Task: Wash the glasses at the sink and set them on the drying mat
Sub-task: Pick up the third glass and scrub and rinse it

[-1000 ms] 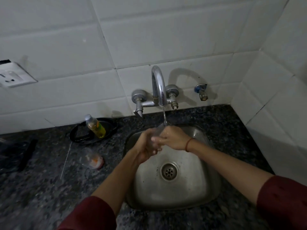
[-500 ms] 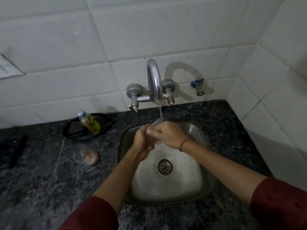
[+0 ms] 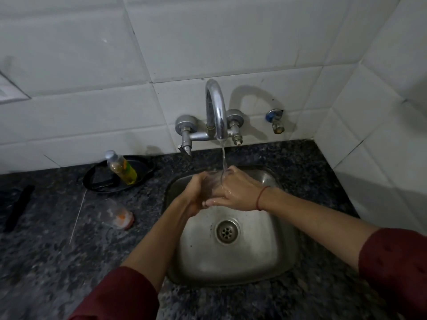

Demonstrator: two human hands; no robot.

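Observation:
A clear glass (image 3: pixel 213 181) sits between both hands over the steel sink (image 3: pixel 265 257), under the running stream from the chrome tap (image 3: pixel 216 112). My left hand (image 3: pixel 196 195) wraps its left side and my right hand (image 3: pixel 235 192) covers its right side, so most of the glass is hidden. A second clear glass (image 3: pixel 115 215) with orange residue lies on its side on the dark granite counter (image 3: pixel 57 262), left of the sink.
A black dish (image 3: pixel 143 169) by the wall holds a tilted bottle of yellow liquid (image 3: pixel 121 168). A thin white stick (image 3: pixel 78 215) and a black strip (image 3: pixel 18 206) lie at the far left. A small valve (image 3: pixel 276 120) juts from the tiled wall.
My hands stay together under the tap, shifting slightly around the glass. The view has tilted a little lower, so everything sits higher in frame.

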